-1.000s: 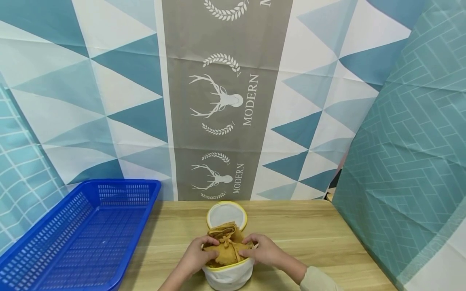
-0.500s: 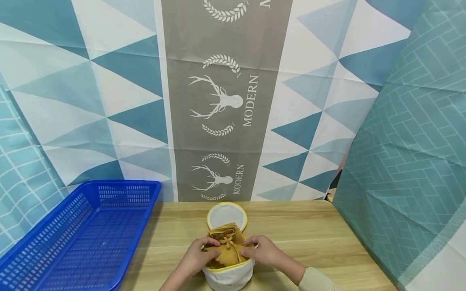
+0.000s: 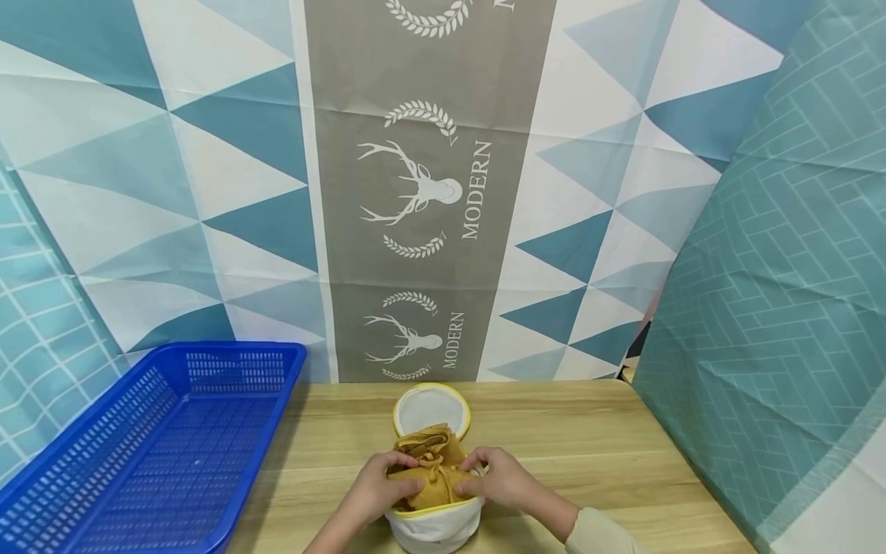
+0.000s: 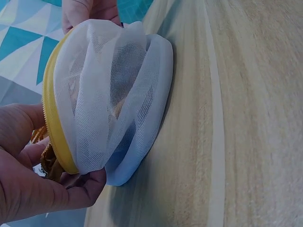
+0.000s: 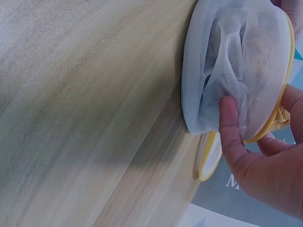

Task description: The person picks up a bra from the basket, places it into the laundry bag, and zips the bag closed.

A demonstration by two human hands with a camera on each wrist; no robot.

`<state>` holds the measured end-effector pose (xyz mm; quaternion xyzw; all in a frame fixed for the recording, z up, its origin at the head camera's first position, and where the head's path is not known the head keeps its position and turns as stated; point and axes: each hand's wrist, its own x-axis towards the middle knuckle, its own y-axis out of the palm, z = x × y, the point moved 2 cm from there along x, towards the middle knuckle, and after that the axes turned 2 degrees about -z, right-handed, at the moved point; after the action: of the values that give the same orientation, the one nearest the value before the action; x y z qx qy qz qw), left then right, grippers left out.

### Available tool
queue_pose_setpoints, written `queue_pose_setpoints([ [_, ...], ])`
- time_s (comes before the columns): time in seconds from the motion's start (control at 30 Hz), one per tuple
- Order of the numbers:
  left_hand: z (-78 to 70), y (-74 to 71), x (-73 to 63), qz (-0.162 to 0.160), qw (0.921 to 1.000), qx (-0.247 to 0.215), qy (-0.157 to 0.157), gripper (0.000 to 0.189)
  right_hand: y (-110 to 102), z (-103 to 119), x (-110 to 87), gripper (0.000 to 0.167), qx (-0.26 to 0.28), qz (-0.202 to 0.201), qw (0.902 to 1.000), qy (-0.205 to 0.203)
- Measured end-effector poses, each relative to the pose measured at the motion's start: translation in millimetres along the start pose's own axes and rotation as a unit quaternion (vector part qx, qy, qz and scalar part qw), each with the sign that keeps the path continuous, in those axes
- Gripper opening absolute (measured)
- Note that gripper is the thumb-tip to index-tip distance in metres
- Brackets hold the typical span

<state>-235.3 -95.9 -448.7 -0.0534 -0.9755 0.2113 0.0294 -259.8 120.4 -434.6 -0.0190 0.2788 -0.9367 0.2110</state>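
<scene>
A white mesh laundry bag [image 3: 434, 529] with a yellow zipped rim stands on the wooden table, its round lid [image 3: 431, 412] folded back. Bunched mustard-yellow clothing [image 3: 434, 492] with a small tied bow fills it and rises above the rim. My left hand [image 3: 377, 485] grips the bag's left side, thumb on the clothing and a fingertip under the mesh outside. On the opposite side my right hand [image 3: 504, 481] holds the rim the same way, thumb on the clothing and one finger pressing the mesh wall [image 5: 255, 71] from outside. The clothing's lower part is hidden inside.
A large blue plastic basket [image 3: 266, 438] stands at the left of the table [image 3: 567, 446]. Patterned cloth [image 3: 415, 231] hangs behind the table, and a teal sheet [image 3: 775, 331] hangs along the right side.
Both thumbs have shifted slightly over the front of the clothing, and its bow and front folds sit a little differently. The bag and basket stay in place.
</scene>
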Motion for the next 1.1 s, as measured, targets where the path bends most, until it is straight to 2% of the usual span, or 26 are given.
queue_pose_setpoints([
  [0.2, 2.3, -0.1, 1.4, 0.001, 1.0, 0.009, 0.005, 0.027, 2.5, 0.1, 3.9, 0.03, -0.002, 0.001, 0.9998, 0.022],
  [0.43, 4.2, 0.0, 2.1, 0.001, 0.9998, 0.005, 0.02, 0.027, 3.8, 3.1, 3.5, 0.03, -0.02, 0.021, 0.9996, -0.007],
  [0.63, 6.2, -2.9, 1.5, 0.002, 0.9997, -0.019, 0.014, 0.028, 4.4, 2.3, 4.4, 0.024, -0.061, 0.004, 0.998, -0.013],
  [0.73, 7.8, -5.2, 0.0, -0.001, 0.999, -0.044, 0.002, 0.025, 4.7, 1.4, 4.7, 0.02, -0.08, -0.008, 0.9967, -0.014],
  [0.8, 9.3, -6.7, -1.6, 0.006, 0.997, -0.076, -0.013, 0.024, 5.1, 0.8, 4.7, 0.017, -0.087, -0.014, 0.996, -0.012],
  [0.93, 11.9, -8.8, -3.9, 0.032, 0.9873, -0.151, -0.04, 0.028, 5.2, 0.1, 4.7, 0.015, -0.099, -0.023, 0.9948, -0.012],
  [1.1, 14.9, -11.7, -5.6, 0.038, 0.9804, -0.183, -0.061, 0.03, 5.7, -0.3, 4.1, 0.014, -0.1, -0.025, 0.9947, -0.01],
])
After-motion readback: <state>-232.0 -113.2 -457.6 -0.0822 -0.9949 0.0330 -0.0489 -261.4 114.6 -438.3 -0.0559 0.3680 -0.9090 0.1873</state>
